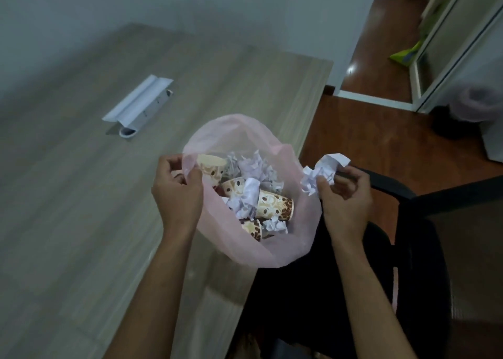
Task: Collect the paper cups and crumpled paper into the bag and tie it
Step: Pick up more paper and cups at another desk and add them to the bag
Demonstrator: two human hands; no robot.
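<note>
Nearly done, the pink bag (245, 141) at the desk's (81, 195) near right edge held cups (275, 205) and paper; left hand (177, 192) pinched its rim, right hand (345, 198) gripped one last crumpled paper (321, 172) beside it; tying remained.

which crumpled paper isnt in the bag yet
The paper wad pinched in the right hand, just outside the pink bag; the others lie inside among the cups.

The bag (288, 250) is translucent pale pink. The paper cups (275, 205) inside are cream with a brown coffee-bean print. The crumpled paper (321, 175) is white. The tabletop (68, 195) shows light grey-brown woodgrain; the floor (381, 130) is reddish-brown; the chair (422, 263) is black.
</note>
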